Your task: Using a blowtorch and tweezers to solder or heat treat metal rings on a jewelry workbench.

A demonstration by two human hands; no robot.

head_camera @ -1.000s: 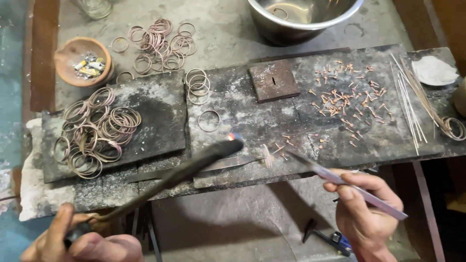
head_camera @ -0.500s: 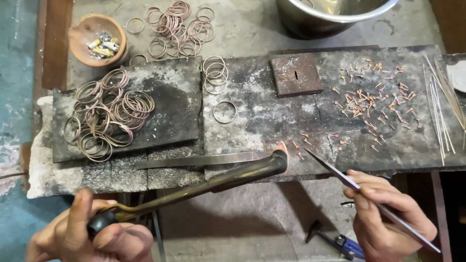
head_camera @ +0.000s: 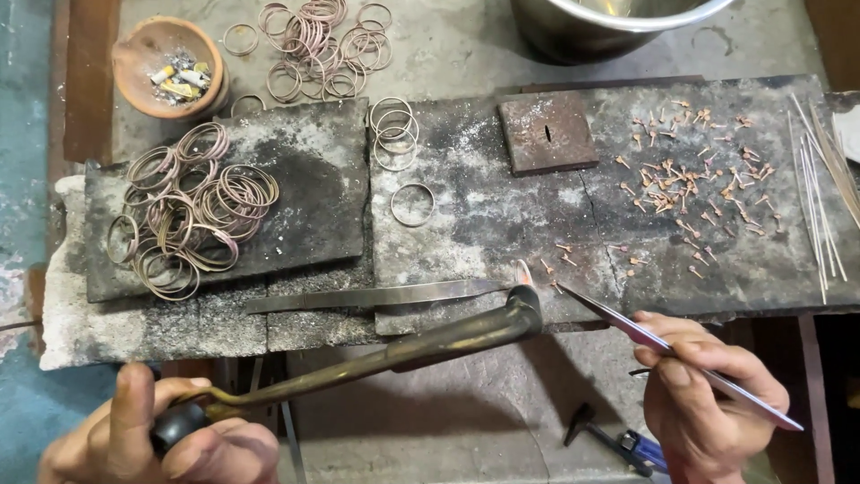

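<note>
left hand [head_camera: 157, 430] grips brass torch [head_camera: 403, 350], tip at desk front edge | right hand [head_camera: 703, 403] pinches tweezers [head_camera: 663, 345] beside flame [head_camera: 523, 272] | clay bowl [head_camera: 170, 67] far-left corner, colourful scraps inside

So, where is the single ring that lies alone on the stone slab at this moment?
In the head view, the single ring lies flat left of centre on the grey slab, just below a small stack of rings and above the long flat metal strip.

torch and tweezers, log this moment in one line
left hand: grips torch | right hand: holds tweezers | flame at slab edge
</note>
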